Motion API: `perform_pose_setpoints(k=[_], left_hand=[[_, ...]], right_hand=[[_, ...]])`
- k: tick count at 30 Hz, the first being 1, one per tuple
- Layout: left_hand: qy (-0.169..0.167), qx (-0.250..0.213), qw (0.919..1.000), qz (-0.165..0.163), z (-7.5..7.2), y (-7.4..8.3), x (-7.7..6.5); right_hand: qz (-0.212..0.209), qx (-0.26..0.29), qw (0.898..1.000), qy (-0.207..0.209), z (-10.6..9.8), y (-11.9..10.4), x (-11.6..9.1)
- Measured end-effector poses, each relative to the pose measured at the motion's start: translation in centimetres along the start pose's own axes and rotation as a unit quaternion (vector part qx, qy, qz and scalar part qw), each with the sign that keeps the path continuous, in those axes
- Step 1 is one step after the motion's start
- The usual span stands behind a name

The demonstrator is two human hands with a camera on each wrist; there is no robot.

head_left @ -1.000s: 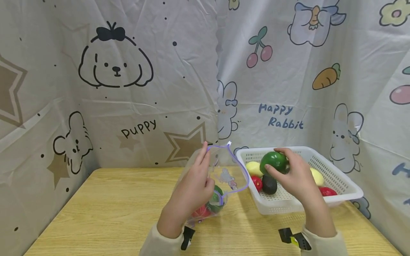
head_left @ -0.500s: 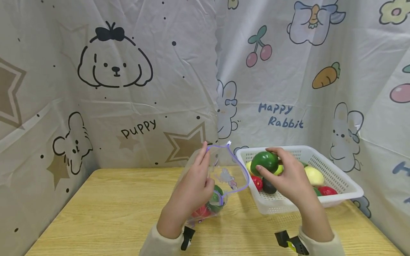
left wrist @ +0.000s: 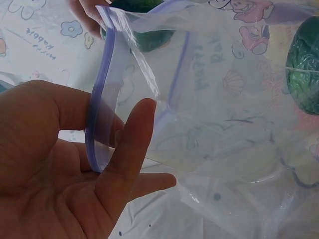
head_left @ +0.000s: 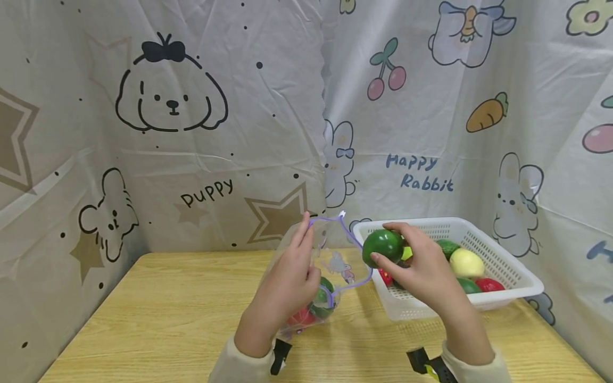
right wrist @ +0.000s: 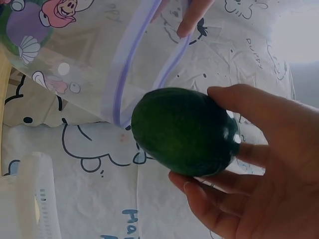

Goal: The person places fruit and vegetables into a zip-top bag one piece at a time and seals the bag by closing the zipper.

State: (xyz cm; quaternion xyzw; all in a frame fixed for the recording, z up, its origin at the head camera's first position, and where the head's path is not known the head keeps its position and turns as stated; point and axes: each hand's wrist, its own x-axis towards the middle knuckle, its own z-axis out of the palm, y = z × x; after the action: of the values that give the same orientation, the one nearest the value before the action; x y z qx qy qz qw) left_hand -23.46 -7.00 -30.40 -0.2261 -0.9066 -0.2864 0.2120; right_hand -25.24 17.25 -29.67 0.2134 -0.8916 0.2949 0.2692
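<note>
My left hand (head_left: 287, 282) pinches the edge of a clear zip bag (head_left: 347, 239) with a purple closure strip. Thumb and fingers straddle that strip (left wrist: 102, 94) in the left wrist view, and the bag's mouth gapes toward the right. Inside the bag lie a green piece (head_left: 325, 298) and a red piece (head_left: 300, 317), partly hidden by my left hand. In my right hand (head_left: 426, 271) is a smooth, dark green oval fruit (right wrist: 182, 132), gripped between thumb and fingertips. It is raised at the bag's mouth, overlapping the purple strip in the head view.
Right of the bag stands a white perforated basket (head_left: 519, 293). It holds a pale yellow round fruit (head_left: 466, 264), a red piece (head_left: 489, 285) and several others, some behind my right hand. A printed curtain (head_left: 268, 133) hangs behind the wooden table (head_left: 182, 308).
My right hand has carried the green oval fruit leftward from over the basket to the bag's mouth. The left hand and the bag have stayed in place.
</note>
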Motion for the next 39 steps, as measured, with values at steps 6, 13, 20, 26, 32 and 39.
perform_pose_setpoints(k=[6, 13, 20, 26, 32, 39], left_hand=[[-0.002, 0.001, 1.0, -0.004, 0.0, -0.1, 0.0], [-0.009, 0.001, 0.9999, -0.004, 0.0, 0.0, 0.0], [-0.015, -0.005, 0.9998, -0.008, 0.0, -0.1, 0.1], [-0.013, -0.005, 0.9999, -0.007, 0.0, -0.1, 0.1], [-0.012, -0.004, 0.9999, -0.005, -0.1, -0.1, 0.1], [-0.012, -0.004, 0.9999, -0.011, -0.2, 0.0, 0.0]], right_hand=[[-0.051, 0.025, 0.997, -0.049, 1.0, -0.3, 0.0], [-0.097, 0.019, 0.991, -0.093, 2.4, -0.6, -0.1], [-0.112, 0.018, 0.989, -0.09, 2.8, -0.8, -0.2], [-0.104, 0.012, 0.99, -0.092, 2.9, -0.9, -0.3], [-0.095, 0.005, 0.991, -0.093, 2.9, -0.9, -0.3], [-0.093, -0.004, 0.991, -0.093, 3.1, -0.9, -0.3]])
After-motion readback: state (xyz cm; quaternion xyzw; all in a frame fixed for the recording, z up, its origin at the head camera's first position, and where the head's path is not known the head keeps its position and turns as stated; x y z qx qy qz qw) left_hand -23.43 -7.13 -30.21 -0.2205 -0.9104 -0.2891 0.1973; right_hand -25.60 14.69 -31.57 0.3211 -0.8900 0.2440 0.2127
